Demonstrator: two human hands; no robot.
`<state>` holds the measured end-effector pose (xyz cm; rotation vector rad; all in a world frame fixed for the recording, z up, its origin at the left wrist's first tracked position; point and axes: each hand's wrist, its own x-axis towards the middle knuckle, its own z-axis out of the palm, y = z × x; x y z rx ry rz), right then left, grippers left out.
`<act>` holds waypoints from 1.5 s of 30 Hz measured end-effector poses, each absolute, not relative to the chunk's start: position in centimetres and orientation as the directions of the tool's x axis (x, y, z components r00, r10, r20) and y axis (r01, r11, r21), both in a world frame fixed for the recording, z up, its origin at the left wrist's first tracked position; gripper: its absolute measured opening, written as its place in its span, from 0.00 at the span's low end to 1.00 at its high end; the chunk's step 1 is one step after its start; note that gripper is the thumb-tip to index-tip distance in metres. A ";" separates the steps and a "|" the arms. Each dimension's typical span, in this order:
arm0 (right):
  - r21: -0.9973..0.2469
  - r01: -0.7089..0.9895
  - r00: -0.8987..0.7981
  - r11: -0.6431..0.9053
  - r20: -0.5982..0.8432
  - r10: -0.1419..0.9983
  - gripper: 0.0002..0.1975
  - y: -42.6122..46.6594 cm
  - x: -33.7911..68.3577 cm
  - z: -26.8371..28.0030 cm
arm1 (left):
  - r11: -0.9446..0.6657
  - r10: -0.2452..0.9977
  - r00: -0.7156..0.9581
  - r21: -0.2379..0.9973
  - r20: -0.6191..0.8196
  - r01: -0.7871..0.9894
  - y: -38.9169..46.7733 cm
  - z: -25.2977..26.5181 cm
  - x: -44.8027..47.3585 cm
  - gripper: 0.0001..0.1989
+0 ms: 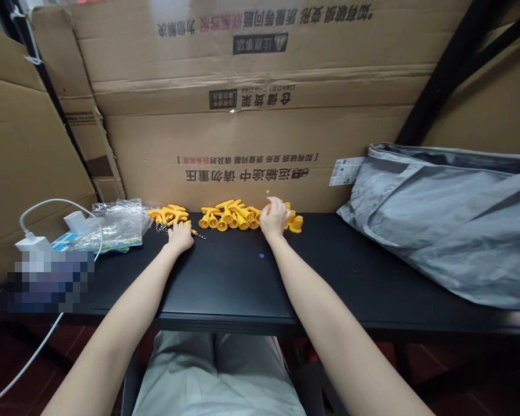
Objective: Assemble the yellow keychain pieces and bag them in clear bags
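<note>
My left hand is closed at the front of a pile of yellow-handled corkscrews with bare metal spirals. Between its fingers is one yellow corkscrew, its spiral pointing right along the table. My right hand curls over the left side of a group of yellow cup-shaped caps. Its fingertips are hidden, so whatever they grip does not show. Between the hands lies a row of yellow corkscrews with bell-shaped ends, the open bells facing me.
A black table backs onto a large cardboard sheet. At left are clear plastic bags, a white charger with a looping cable, and a blurred-out object. A grey bag fills the right side. A small blue dot marks the tabletop.
</note>
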<state>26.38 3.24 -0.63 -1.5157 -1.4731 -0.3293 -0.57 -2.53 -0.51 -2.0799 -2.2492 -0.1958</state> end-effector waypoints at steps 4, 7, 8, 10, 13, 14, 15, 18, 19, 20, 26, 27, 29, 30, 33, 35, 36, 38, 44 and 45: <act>-0.600 0.799 0.484 0.029 0.671 0.562 0.20 3.7 28.8 -1.3 | 0.058 0.991 -0.061 0.033 0.119 0.998 -2.5 -0.5 -0.7 0.24; -0.720 0.692 0.659 -0.053 0.600 0.453 0.18 4.0 29.8 -1.6 | 0.048 0.991 -0.052 0.036 0.121 0.998 -2.6 -0.4 -0.7 0.25; -0.768 0.636 0.719 -0.076 0.553 0.420 0.18 4.1 30.1 -1.7 | 0.044 0.992 -0.048 0.035 0.120 0.998 -2.6 -0.3 -0.7 0.24; -0.867 0.482 0.834 -0.129 0.409 0.371 0.15 4.4 30.6 -1.9 | 0.039 0.992 -0.042 0.029 0.116 0.999 -2.6 -0.3 -0.8 0.23; -0.931 0.305 0.898 -0.200 0.211 0.386 0.09 4.7 31.0 -2.2 | 0.035 0.992 -0.038 0.027 0.117 0.999 -2.5 -0.4 -0.8 0.23; -0.932 0.293 0.892 -0.215 0.186 0.412 0.07 4.7 31.1 -2.3 | 0.032 0.992 -0.035 0.030 0.120 0.999 -2.5 -0.5 -0.8 0.23; -0.926 0.302 0.879 -0.224 0.181 0.440 0.06 4.7 31.1 -2.3 | 0.028 0.992 -0.032 0.034 0.122 0.999 -2.4 -0.5 -0.8 0.23; -0.903 0.355 0.844 -0.242 0.198 0.499 0.05 4.4 31.1 -2.4 | 0.015 0.991 -0.021 0.045 0.130 0.999 -2.4 -0.6 -0.9 0.22; -0.896 0.369 0.834 -0.247 0.202 0.513 0.05 4.2 31.1 -2.4 | 0.012 0.991 -0.018 0.046 0.132 0.999 -2.4 -0.6 -0.9 0.22; -0.889 0.382 0.825 -0.252 0.205 0.527 0.06 4.1 31.1 -2.4 | 0.009 0.991 -0.015 0.045 0.134 0.999 -2.4 -0.6 -0.9 0.22; -0.858 0.444 0.770 -0.258 0.219 0.599 0.07 3.3 31.5 -2.3 | -0.011 0.987 0.008 0.019 0.163 1.000 -2.6 -0.4 -0.8 0.21; -0.860 0.444 0.768 -0.251 0.221 0.601 0.07 3.3 31.6 -2.4 | -0.016 0.986 0.013 0.014 0.169 1.000 -2.7 -0.3 -0.8 0.21; -0.874 0.428 0.770 -0.228 0.221 0.598 0.07 3.2 31.7 -2.4 | -0.025 0.984 0.022 0.012 0.179 1.000 -2.8 -0.2 -0.7 0.21; -0.885 0.413 0.775 -0.214 0.218 0.594 0.07 3.2 31.8 -2.5 | -0.028 0.983 0.025 0.014 0.183 1.000 -2.8 -0.2 -0.7 0.20; -0.915 0.364 0.795 -0.176 0.207 0.571 0.08 3.3 32.1 -2.4 | -0.029 0.981 0.023 0.030 0.192 0.999 -2.9 -0.1 -0.6 0.18; -0.933 0.342 0.807 -0.117 0.227 0.545 0.09 3.4 32.3 -2.1 | -0.028 0.978 0.017 0.053 0.208 0.998 -3.0 0.1 -0.5 0.17; -0.937 0.340 0.808 -0.073 0.252 0.533 0.09 3.4 32.3 -1.9 | -0.027 0.975 0.011 0.070 0.220 0.997 -3.1 0.2 -0.4 0.17; -0.929 0.368 0.787 0.042 0.335 0.517 0.10 3.4 32.1 -1.4 | -0.020 0.969 -0.008 0.108 0.248 0.994 -3.2 0.4 -0.2 0.16; -0.707 0.587 0.426 0.394 0.684 0.592 0.16 2.3 28.4 -0.1 | -0.041 0.949 -0.012 0.162 0.314 0.986 -3.4 0.8 0.3 0.14; -0.657 0.605 0.321 0.449 0.718 0.618 0.16 1.9 27.5 0.0 | -0.048 0.949 -0.005 0.160 0.316 0.986 -3.4 0.8 0.4 0.14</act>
